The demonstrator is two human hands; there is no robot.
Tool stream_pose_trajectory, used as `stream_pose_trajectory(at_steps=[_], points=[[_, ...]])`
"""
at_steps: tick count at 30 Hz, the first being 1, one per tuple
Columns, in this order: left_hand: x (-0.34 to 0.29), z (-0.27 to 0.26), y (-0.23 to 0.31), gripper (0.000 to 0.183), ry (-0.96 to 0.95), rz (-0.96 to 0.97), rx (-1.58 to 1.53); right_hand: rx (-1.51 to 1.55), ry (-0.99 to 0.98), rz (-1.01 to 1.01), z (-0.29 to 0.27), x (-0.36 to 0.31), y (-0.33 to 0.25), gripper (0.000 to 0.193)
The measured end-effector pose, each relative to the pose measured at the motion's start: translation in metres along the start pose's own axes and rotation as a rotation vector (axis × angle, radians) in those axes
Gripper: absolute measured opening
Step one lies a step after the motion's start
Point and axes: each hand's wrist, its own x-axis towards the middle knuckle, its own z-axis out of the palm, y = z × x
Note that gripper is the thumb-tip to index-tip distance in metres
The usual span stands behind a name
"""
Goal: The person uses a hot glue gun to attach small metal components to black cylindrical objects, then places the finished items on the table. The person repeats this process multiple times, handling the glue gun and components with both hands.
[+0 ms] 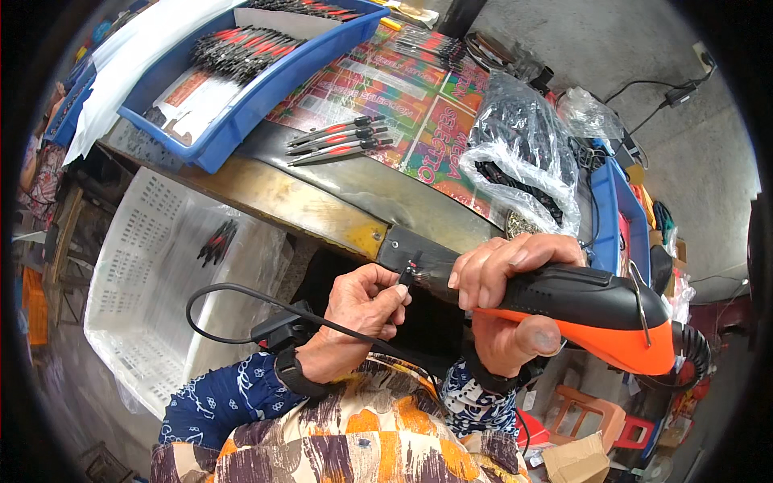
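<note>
Right hand grips an orange-black power tool; left hand pinches a small black part at its nose. Beyond the tool: bagged black parts; left of it, white basket.

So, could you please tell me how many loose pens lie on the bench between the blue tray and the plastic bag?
4 pens, side by side on the bench, just right of the blue tray; none looks hidden.

Blue white-patterned sleeves, a dark wristband, and a patchwork orange, purple, cream shirt.
</note>
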Motion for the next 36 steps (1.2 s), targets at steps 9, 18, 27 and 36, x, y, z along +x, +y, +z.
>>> stream_pose_trajectory(at_steps=[9,18,27,36], points=[[-0.002,0.002,0.002,0.011,0.012,-0.009,0.017,0.117,-0.104,-0.019,-0.011,-0.001,0.004,0.057],[-0.003,0.005,0.003,0.010,0.018,-0.013,-0.018,-0.155,-0.146,0.002,-0.003,0.006,0.004,0.064],[-0.003,0.006,0.003,0.009,0.030,-0.008,-0.066,-0.197,-0.093,0.007,-0.001,0.006,0.007,0.064],[-0.003,0.007,0.003,0.008,0.052,-0.035,-0.073,-0.232,0.002,0.033,0.005,0.005,0.007,0.065]])
